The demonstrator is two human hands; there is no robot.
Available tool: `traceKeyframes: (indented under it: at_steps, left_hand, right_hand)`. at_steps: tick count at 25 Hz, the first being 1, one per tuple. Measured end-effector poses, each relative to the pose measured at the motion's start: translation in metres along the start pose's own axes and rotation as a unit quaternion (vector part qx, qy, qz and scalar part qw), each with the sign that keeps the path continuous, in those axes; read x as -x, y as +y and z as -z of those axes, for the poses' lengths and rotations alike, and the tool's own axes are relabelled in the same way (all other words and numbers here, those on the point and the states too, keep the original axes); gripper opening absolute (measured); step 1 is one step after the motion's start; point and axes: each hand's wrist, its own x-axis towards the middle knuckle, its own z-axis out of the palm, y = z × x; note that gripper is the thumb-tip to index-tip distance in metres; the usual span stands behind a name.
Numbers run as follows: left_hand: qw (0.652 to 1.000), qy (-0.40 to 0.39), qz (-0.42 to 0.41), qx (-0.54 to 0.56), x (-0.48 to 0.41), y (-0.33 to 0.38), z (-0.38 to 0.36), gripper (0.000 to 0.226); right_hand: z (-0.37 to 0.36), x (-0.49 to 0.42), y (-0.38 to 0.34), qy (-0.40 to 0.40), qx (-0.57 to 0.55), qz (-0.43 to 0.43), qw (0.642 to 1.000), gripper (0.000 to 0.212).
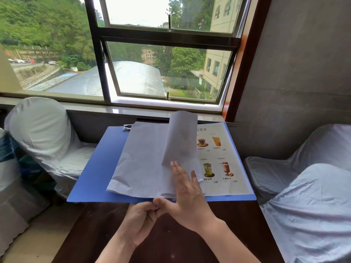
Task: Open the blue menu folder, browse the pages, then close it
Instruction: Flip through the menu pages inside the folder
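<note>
The blue menu folder (95, 168) lies open on the dark tabletop (180, 234) below the window, its spine running away from the person so the two covers spread to left and right. On the left cover sits a stack of already-turned pages (140, 160), blank backs up, with a metal clip (127, 127) at the far edge. Near the middle, one page (180, 137) stands curled upright, midway through its swing from right to left. The left hand (140, 223) sits at the folder's near edge, thumb and fingers pinching the bottom edges of the sheets. The right hand (187, 198) lies just beside it and further in, fingers spread flat and pointing away, fingertips touching the lower part of the rising page. To the right, the drinks page (222, 158) lies exposed. The standing page is directly ahead of the right hand, which looks better placed to push it leftward onto the stack.
</note>
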Motion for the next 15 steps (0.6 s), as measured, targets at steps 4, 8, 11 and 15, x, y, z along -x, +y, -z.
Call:
traceKeyframes:
  at_steps: [4, 8, 11, 15]
  left_hand:
    - [1.000, -0.007, -0.008, 0.011, 0.001, 0.004, 0.003, 0.053]
    - [0.999, -0.018, -0.008, 0.029, -0.001, 0.003, 0.009, 0.060]
    - [1.000, -0.018, -0.010, 0.018, -0.001, 0.003, 0.012, 0.063]
    - [1.000, 0.008, -0.010, 0.026, 0.000, 0.001, 0.015, 0.066]
  right_hand:
    - [0.005, -0.002, 0.001, -0.029, -0.018, 0.027, 0.999, 0.089]
    - [0.005, -0.005, 0.006, -0.004, -0.006, 0.026, 1.000, 0.073]
    - [0.008, -0.006, 0.005, 0.067, 0.071, 0.062, 0.993, 0.059]
    - [0.019, -0.016, 0.005, 0.200, 0.160, -0.009, 0.967, 0.072]
